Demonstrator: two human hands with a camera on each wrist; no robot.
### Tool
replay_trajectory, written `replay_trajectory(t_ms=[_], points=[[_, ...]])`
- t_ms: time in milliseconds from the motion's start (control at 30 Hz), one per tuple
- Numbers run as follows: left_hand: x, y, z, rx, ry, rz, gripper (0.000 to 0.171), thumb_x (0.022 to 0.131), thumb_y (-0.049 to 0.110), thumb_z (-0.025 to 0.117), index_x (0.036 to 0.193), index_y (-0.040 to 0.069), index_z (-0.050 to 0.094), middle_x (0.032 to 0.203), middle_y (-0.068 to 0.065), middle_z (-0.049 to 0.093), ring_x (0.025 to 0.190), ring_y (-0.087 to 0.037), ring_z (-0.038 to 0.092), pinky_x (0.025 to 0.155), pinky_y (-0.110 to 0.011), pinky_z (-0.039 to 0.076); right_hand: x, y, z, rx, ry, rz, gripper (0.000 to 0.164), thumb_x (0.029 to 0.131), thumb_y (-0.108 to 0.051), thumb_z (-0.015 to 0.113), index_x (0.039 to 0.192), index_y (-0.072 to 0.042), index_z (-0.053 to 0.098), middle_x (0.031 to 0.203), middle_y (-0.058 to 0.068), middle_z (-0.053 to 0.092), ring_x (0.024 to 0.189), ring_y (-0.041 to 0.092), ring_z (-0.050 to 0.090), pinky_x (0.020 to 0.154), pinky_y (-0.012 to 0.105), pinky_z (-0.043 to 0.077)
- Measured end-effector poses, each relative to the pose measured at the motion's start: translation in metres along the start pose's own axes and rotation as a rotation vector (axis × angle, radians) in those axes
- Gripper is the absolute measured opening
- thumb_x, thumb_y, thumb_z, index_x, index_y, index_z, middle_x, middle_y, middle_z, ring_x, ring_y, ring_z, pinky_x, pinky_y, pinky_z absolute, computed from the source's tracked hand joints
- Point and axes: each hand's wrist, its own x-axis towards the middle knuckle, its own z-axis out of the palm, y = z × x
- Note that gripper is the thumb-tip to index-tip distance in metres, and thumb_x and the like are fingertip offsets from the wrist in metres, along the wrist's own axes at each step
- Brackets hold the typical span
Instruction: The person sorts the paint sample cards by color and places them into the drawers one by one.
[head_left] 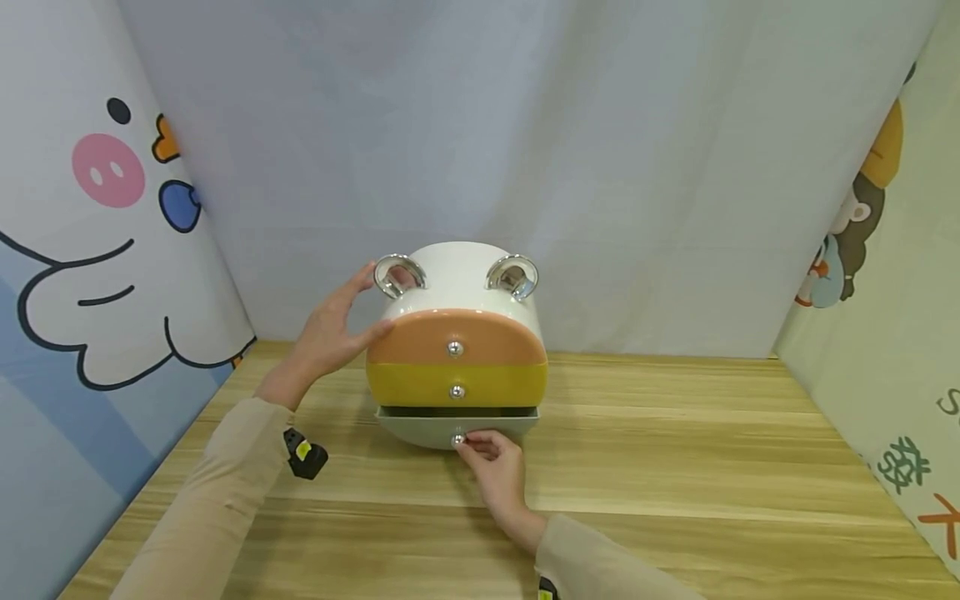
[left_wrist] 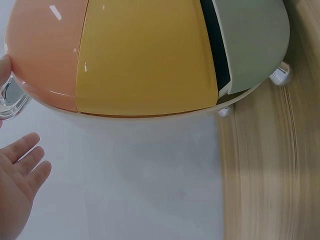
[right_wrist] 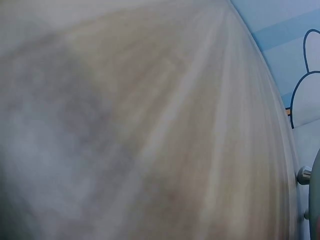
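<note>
A small drawer cabinet with a white shell (head_left: 453, 275) stands on the table, with a peach top drawer (head_left: 412, 343), a yellow middle drawer (head_left: 412, 386) and a pale green bottom drawer (head_left: 416, 428). The green drawer is pulled out a little, a dark gap showing above its front. My right hand (head_left: 504, 482) pinches its round silver knob (head_left: 458, 439) between thumb and fingers. At the cabinet's upper left, my left hand (head_left: 324, 335) rests its thumb by the peach drawer's edge, fingers extended near a silver ear (head_left: 378, 277). The right wrist view shows no hand.
Wood-grained table (head_left: 712, 467) surrounds the cabinet. Behind it hangs a pale curtain (head_left: 637, 167), with printed cartoon panels on the left (head_left: 60, 208) and right (head_left: 847, 367). Short metal feet (left_wrist: 281, 74) hold the cabinet off the tabletop.
</note>
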Motion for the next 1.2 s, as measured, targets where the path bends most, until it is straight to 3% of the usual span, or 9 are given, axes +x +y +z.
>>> replay_trajectory(t_ms=[200,633,767,1033,1200], points=[[0.000,0.000,0.000,-0.004,-0.002,-0.005,0.081,0.084,0.044,0.059,0.147,0.020,0.014,0.139,-0.018,0.039,0.129,-0.037,0.029,0.102,-0.058,0.023,0.009,0.015,0.001,-0.007,0.005,-0.024,0.017,0.076,-0.008,0.072,0.087,0.004,0.067,0.083,0.015,0.068,0.071,0.014,0.063,0.060,0.018,0.050],[-0.001,0.000,0.001,-0.015,0.000,-0.011,0.081,0.084,0.043,0.060,0.147,0.021,0.015,0.139,-0.018,0.038,0.129,-0.037,0.029,0.102,-0.058,0.023,0.017,0.015,0.002,-0.029,0.008,0.001,0.017,0.075,-0.010,0.073,0.085,0.001,0.067,0.082,0.012,0.068,0.073,0.014,0.063,0.063,0.019,0.051],[-0.001,0.000,0.002,-0.015,0.008,0.000,0.080,0.084,0.042,0.060,0.147,0.020,0.016,0.138,-0.018,0.039,0.129,-0.037,0.031,0.102,-0.058,0.024,0.018,0.011,0.002,-0.043,0.015,0.016,0.016,0.075,-0.009,0.073,0.085,0.002,0.067,0.081,0.011,0.068,0.072,0.012,0.063,0.062,0.018,0.050],[-0.001,0.000,0.001,-0.019,0.020,0.016,0.080,0.084,0.041,0.060,0.147,0.019,0.017,0.137,-0.019,0.040,0.128,-0.037,0.031,0.102,-0.058,0.025,0.008,-0.024,0.002,-0.051,0.020,0.017,0.014,0.076,0.000,0.069,0.085,0.010,0.064,0.082,0.020,0.066,0.075,0.025,0.064,0.060,0.016,0.048],[-0.001,0.001,0.000,-0.019,0.008,0.002,0.081,0.084,0.043,0.060,0.147,0.020,0.015,0.138,-0.018,0.038,0.129,-0.037,0.030,0.101,-0.058,0.026,0.012,-0.015,0.003,-0.050,0.020,0.020,0.014,0.076,-0.002,0.070,0.085,0.008,0.065,0.081,0.017,0.066,0.074,0.022,0.064,0.061,0.017,0.049]])
